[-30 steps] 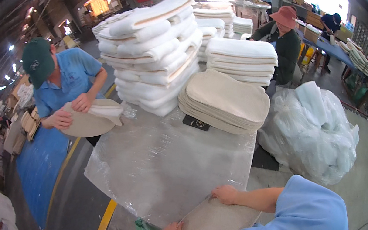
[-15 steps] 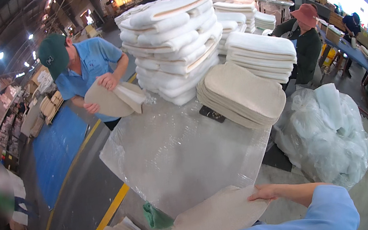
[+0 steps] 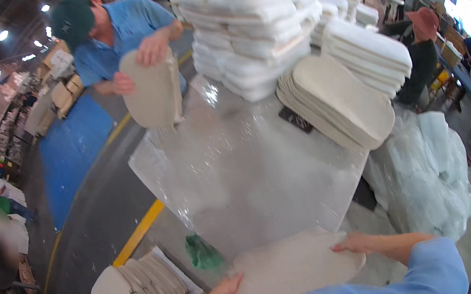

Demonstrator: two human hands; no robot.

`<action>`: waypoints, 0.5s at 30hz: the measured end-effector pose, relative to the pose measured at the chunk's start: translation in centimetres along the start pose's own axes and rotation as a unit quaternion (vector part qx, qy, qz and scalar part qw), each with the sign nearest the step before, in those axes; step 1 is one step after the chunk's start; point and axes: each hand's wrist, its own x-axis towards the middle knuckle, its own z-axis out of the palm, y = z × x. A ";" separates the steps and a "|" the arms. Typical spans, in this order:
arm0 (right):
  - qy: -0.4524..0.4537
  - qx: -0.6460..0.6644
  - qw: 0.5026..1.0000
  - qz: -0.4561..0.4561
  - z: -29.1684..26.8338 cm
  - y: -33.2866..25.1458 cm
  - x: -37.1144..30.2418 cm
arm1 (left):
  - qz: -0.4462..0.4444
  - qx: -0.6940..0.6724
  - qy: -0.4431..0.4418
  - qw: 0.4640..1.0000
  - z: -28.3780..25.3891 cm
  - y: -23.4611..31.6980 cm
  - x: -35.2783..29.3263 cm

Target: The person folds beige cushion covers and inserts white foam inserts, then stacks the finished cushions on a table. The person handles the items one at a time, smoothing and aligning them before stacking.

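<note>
A beige, oval fabric pad [image 3: 294, 265] stretches between my two hands at the near edge of the plastic-covered table [image 3: 241, 188]. My left hand [image 3: 228, 289] is closed on the pad's left end, thumb along its edge. At the opposite end my right hand [image 3: 354, 243] pinches the pad's upper right edge, fingers partly hidden beneath it. Farther right on the table lies a stack of similar beige pads [image 3: 339, 93], with a dark flat object [image 3: 295, 119] beside it.
Tall piles of white padding [image 3: 254, 24] and a smaller white stack [image 3: 367, 53] stand at the back. A co-worker [image 3: 123, 36] at the far left holds another beige pad. Clear plastic bags [image 3: 426, 174] lie right; folded beige pieces [image 3: 141, 289] and green cloth [image 3: 202, 251] sit lower left.
My view has shifted, and my hands with the pad appear slightly farther right. My left forearm shows more. The co-worker has raised their pad more upright.
</note>
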 end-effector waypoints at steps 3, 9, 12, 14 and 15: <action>0.018 -0.009 1.000 0.022 -0.3 1.8 2.3 | -0.017 -0.053 0.020 0.998 0.5 -0.6 0.2; 0.064 -0.052 0.995 0.063 -0.9 -2.5 2.8 | -0.058 -0.058 0.063 0.995 1.0 3.4 -1.9; 0.058 -0.034 0.997 0.032 -0.4 -0.3 4.3 | -0.088 -0.076 0.052 0.992 1.0 2.3 -1.6; 0.049 -0.074 0.995 0.051 0.0 0.1 4.5 | -0.081 -0.074 0.053 0.993 0.4 0.3 -0.5; 0.047 -0.113 0.990 0.069 -0.1 -0.9 4.0 | -0.070 -0.076 0.055 0.993 0.3 0.0 -0.1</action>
